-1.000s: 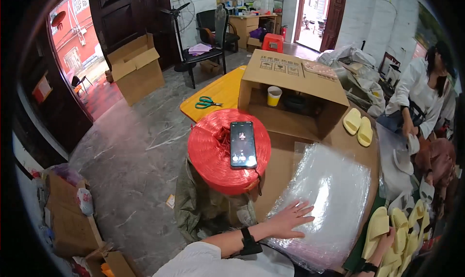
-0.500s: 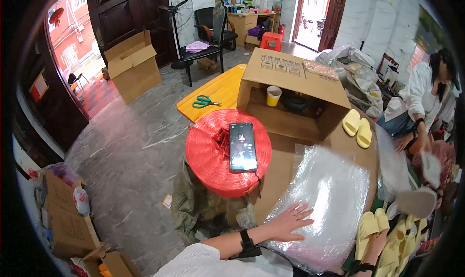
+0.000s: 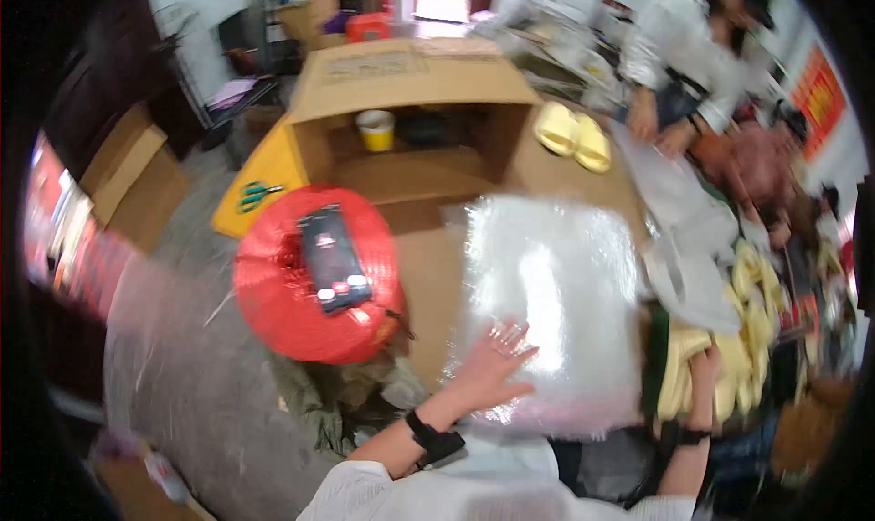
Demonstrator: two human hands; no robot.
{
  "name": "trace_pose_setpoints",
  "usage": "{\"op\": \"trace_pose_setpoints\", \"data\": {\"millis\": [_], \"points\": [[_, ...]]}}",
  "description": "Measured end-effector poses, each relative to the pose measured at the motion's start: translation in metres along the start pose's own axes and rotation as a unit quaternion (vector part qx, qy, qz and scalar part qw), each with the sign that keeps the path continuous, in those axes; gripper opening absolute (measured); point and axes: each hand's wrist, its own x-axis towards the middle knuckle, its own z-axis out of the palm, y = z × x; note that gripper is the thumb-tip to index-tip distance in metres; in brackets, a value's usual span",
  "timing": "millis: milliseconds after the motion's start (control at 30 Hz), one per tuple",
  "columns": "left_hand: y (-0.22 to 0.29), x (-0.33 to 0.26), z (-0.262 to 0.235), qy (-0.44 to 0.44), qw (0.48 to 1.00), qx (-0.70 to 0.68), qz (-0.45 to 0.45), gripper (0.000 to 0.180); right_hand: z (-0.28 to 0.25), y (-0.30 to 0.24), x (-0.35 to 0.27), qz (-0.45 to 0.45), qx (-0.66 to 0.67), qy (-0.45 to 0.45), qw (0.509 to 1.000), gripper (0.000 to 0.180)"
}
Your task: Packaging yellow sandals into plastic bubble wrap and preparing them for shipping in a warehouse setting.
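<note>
My left hand [image 3: 492,371] lies with its fingers spread on the lower left part of a stack of clear plastic bags [image 3: 583,275]. At the right, my right hand [image 3: 704,364] is closed on a pair of pale yellow slippers [image 3: 679,361], its fingers partly hidden by them. More yellow slippers [image 3: 752,339] lie in a heap just right of that hand. Another yellow pair [image 3: 574,136] stands at the far right of the cardboard-topped table. Motion blurs the picture.
Left of the bags sits a red twine roll [image 3: 264,284] with a phone [image 3: 333,257] on it. Behind are green-handled scissors [image 3: 258,196] and an open cardboard box [image 3: 410,74] with a yellow-and-white cup [image 3: 375,131]. A co-worker [image 3: 684,56] handles clear plastic [image 3: 661,179] at the right.
The view has swung right, so the table things appear farther left. My left hand stays on the bags and my right hand on the slippers. The co-worker's hands have shifted on the plastic.
</note>
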Motion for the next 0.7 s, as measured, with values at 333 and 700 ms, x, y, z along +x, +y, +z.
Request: {"op": "trace_pose_setpoints", "data": {"millis": [333, 700], "points": [[0.001, 0.002, 0.005, 0.042, 0.999, -0.027, 0.004, 0.067, -0.006, -0.076, -0.044, 0.055, 0.179, 0.125, 0.974, 0.032], [0.003, -0.006, 0.000, 0.031, 0.999, -0.019, 0.018, 0.067, 0.092, -0.152, -0.111, -0.183, 0.078, -0.075, 0.977, 0.031]]}}
